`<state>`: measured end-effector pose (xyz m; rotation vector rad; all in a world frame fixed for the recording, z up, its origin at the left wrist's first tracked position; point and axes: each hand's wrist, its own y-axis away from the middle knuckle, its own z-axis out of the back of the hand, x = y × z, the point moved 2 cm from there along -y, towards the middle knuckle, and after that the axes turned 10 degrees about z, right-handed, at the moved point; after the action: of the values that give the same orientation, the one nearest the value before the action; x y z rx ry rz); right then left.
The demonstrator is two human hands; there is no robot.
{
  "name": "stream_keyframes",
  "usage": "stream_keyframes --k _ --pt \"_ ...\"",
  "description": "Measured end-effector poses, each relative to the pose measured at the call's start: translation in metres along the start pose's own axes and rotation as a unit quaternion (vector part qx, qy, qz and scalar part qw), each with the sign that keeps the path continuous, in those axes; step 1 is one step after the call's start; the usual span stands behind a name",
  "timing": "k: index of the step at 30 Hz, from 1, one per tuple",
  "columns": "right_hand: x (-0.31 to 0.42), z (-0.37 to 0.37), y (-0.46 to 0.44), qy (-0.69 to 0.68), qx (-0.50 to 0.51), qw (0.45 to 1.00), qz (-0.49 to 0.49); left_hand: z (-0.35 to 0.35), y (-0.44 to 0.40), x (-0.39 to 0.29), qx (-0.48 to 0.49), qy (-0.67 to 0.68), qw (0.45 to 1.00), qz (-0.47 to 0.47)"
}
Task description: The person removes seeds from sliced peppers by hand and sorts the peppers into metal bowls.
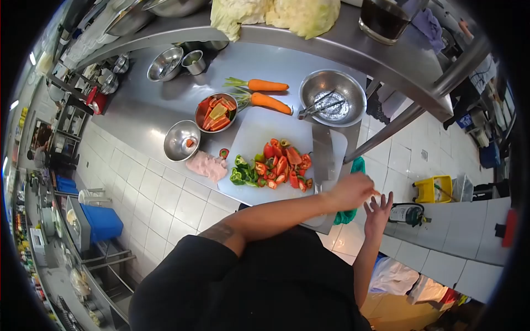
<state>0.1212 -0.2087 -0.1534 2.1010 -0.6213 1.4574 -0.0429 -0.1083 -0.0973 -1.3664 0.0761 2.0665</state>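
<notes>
My left hand (354, 193) reaches across to the right, beyond the board's edge, fingers closed near a small orange bit I cannot make out. Just beside it, my right hand (378, 216) is raised with fingers spread, holding nothing. Cut red peppers (281, 165) and green pepper pieces (241, 172) lie on the white cutting board (251, 129). Along the board's right side rests a broad knife (322, 149), its handle end near my left wrist. A green bag or cloth (346, 215) hangs partly behind my left hand.
Two carrots (269, 85) lie behind the board. A steel bowl (356, 99) holds tongs; another bowl (227, 128) holds pepper pieces. A smaller bowl (175, 149) and pink cloth (207, 166) are at left. Cabbage (303, 16) sits on the raised shelf (331, 45).
</notes>
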Motion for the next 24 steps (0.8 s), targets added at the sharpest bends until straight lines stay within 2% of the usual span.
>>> stream_keyframes --k 2,3,4,5,6,7,8,9,11,13,14,15,16,17,19,20,21,22,23,24 --pt "0.003 -0.002 0.003 0.043 0.011 0.999 -0.029 0.075 0.014 0.002 -0.055 0.097 0.989 0.100" --pt "0.003 -0.003 0.007 0.040 0.003 0.999 -0.028 0.111 0.026 0.015 -0.110 0.094 0.971 0.190" --pt "0.002 -0.005 0.011 0.076 0.031 0.996 -0.035 0.148 0.036 0.050 -0.163 0.176 0.952 0.192" --pt "0.000 -0.007 0.016 0.112 0.060 0.991 -0.044 0.195 0.050 0.065 -0.272 0.085 0.929 0.237" --pt "-0.003 -0.015 0.024 0.123 0.049 0.990 -0.038 0.239 0.067 0.118 -0.371 0.068 0.913 0.158" --pt "-0.008 -0.025 0.029 0.125 0.045 0.990 -0.039 0.290 0.084 0.133 -0.418 -0.102 0.865 0.257" --pt "-0.013 -0.035 0.032 0.148 0.056 0.987 -0.037 0.328 0.096 0.163 -0.513 -0.136 0.824 0.196" --pt "-0.015 -0.046 0.035 0.172 0.067 0.982 -0.035 0.361 0.110 0.186 -0.521 -0.144 0.803 0.253" --pt "-0.020 -0.078 0.035 0.172 0.076 0.982 -0.030 0.408 0.138 0.253 -0.418 -0.186 0.785 0.418" --pt "-0.026 -0.110 0.030 0.242 0.171 0.955 0.014 0.408 0.140 0.247 -0.377 -0.219 0.782 0.445" --pt "-0.027 -0.128 0.026 0.246 0.169 0.954 0.018 0.412 0.139 0.240 -0.338 -0.260 0.775 0.467" --pt "-0.029 -0.149 0.024 0.320 0.217 0.920 0.057 0.412 0.135 0.225 -0.338 -0.257 0.776 0.467" --pt "-0.033 -0.170 0.026 0.390 0.263 0.877 0.093 0.405 0.129 0.205 -0.386 -0.253 0.765 0.448" --pt "-0.041 -0.191 0.027 0.391 0.263 0.877 0.093 0.397 0.126 0.192 -0.434 -0.249 0.752 0.429" --pt "-0.058 -0.226 0.027 0.456 0.294 0.831 0.121 0.379 0.123 0.187 -0.466 -0.152 0.809 0.326" --pt "-0.060 -0.234 0.027 0.455 0.296 0.830 0.125 0.363 0.119 0.177 -0.458 -0.160 0.820 0.304" --pt "-0.062 -0.243 0.028 0.520 0.303 0.783 0.159 0.342 0.109 0.163 -0.427 -0.131 0.863 0.235" --pt "-0.066 -0.255 0.031 0.579 0.310 0.729 0.193 0.318 0.105 0.160 -0.365 -0.106 0.879 0.288" --pt "-0.069 -0.262 0.033 0.574 0.321 0.727 0.196 0.294 0.100 0.149 -0.334 -0.102 0.910 0.224" --pt "-0.069 -0.261 0.032 0.556 0.308 0.749 0.186 0.271 0.093 0.145 -0.292 -0.056 0.939 0.175"
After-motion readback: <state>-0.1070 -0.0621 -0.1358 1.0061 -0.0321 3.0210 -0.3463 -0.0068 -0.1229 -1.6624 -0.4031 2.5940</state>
